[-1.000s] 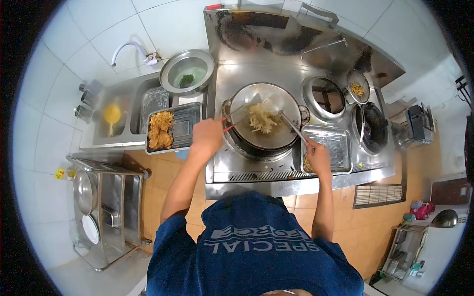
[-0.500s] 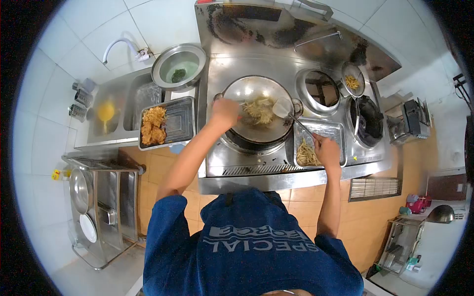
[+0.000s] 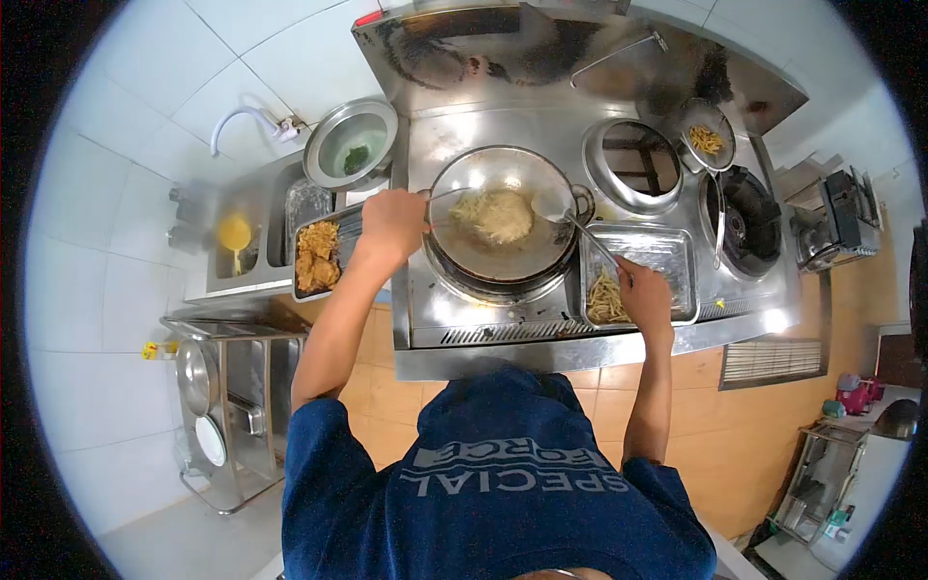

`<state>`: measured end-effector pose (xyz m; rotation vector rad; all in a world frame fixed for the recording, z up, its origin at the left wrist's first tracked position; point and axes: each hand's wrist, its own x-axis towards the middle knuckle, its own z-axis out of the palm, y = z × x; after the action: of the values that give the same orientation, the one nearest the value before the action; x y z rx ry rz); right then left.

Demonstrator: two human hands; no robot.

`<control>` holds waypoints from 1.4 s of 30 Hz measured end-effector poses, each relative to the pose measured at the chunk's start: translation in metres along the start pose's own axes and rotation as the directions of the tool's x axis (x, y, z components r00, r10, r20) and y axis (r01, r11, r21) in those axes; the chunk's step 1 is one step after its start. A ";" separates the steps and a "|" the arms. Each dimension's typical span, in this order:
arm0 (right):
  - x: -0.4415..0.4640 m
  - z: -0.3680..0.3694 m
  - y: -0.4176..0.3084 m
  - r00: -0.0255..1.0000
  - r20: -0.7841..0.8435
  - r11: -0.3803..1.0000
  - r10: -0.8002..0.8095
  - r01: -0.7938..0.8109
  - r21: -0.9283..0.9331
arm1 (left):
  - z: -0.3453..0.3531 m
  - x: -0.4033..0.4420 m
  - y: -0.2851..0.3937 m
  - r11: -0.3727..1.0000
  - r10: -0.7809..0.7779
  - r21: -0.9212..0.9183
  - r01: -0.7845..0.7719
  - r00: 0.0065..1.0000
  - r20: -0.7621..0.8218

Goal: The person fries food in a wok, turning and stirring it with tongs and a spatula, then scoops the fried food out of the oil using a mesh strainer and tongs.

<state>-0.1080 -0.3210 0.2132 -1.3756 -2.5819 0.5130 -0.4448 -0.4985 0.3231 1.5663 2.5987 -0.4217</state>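
Observation:
A wok on the stove holds bubbling oil with a pile of pale strips in it. My left hand is closed on red-handled tongs at the wok's left rim, the tips reaching over the oil. My right hand grips the handle of a spatula, whose blade is at the wok's right side. Below that handle, a metal tray holds more pale strips in its left part.
Left of the wok, a tray holds browned fried pieces. Behind it stands a bowl with something green in liquid. A strainer with golden pieces and a second burner are at the right. A rack stands lower left.
My left hand has moved left, from over the wok to its left rim. The spatula has shifted toward the wok's right side, and my right hand has moved right over the tray. The view has shifted slightly.

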 end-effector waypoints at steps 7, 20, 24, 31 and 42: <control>0.000 0.010 0.012 0.997 0.019 0.997 -0.080 0.080 -0.007 | 0.059 0.048 0.032 0.995 0.036 0.090 -0.041 0.997 0.061; 0.000 0.002 0.022 0.994 0.007 0.994 -0.113 0.113 0.015 | 0.023 0.041 0.053 1.000 0.002 0.022 -0.002 1.000 -0.003; 0.002 -0.002 0.024 0.994 0.000 0.993 -0.114 0.114 0.014 | 0.004 -0.007 0.020 0.997 -0.075 -0.039 0.073 0.996 -0.053; 0.016 0.024 0.020 0.984 -0.070 0.984 -0.165 0.159 -0.085 | 0.060 -0.010 -0.001 0.990 -0.127 -0.072 0.121 0.988 -0.082; 0.011 0.089 -0.021 0.994 0.041 0.995 -0.102 0.103 -0.019 | 0.124 0.013 0.048 0.973 -0.163 -0.176 0.151 0.985 -0.050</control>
<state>-0.1577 -0.3428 0.1385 -1.2433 -2.6798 0.5037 -0.4183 -0.5000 0.1926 1.3480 2.7343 -0.1534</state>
